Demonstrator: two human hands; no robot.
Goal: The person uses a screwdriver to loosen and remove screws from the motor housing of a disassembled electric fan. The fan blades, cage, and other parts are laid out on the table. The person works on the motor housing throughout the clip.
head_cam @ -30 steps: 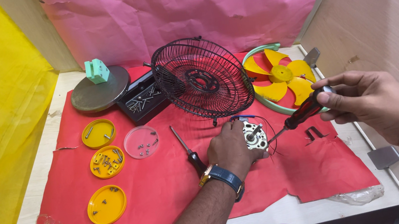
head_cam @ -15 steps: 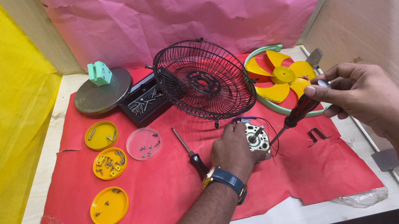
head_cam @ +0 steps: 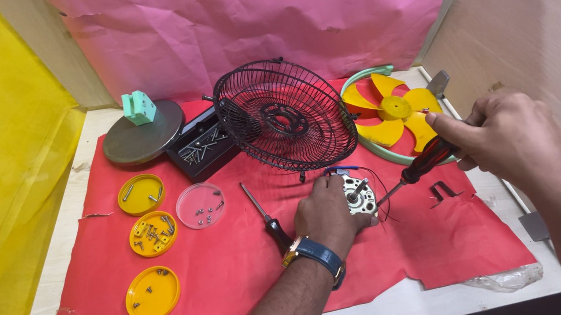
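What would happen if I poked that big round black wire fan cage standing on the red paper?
The round black wire fan cage stands tilted on its edge, so it would probably tip or roll. It is mostly open wire, so likely light for its size, and fairly stiff.

A small repair workshop is showing itself: red paper sheet [head_cam: 239, 275] covering the surface, dismantled black wire fan guard [head_cam: 283, 115], yellow screw-filled lids [head_cam: 152, 233].

The black fan cage [head_cam: 284, 115] stands close behind the little motor [head_cam: 358, 194]; a spare screwdriver [head_cam: 266, 217] lies just left. The red sheet [head_cam: 224, 277] in front is bare.
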